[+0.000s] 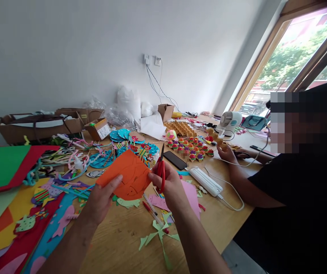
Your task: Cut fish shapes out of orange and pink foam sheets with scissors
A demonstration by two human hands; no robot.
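An orange paper sheet [129, 171] with fish outlines drawn on it is held up over the table. My left hand [102, 198] grips its left edge, thumb on top. Around red-handled scissors [161, 171] my right hand [170, 184] is closed, blades pointing up and away; its fingertips also touch the sheet's right edge. Beneath lie a green paper fish [127, 202], a pink paper piece [190, 198], pens [152, 209] and light green paper scraps [160, 230].
Coloured sheets [3, 167] and pipe cleaners [66, 152] cover the left. Behind are cardboard boxes [40, 127], a phone [175, 160], painted egg-carton pieces [190, 146] and a fan [229, 120]. A white power strip [206, 182] and its cable lie right, beside a co-worker's arm [237, 175].
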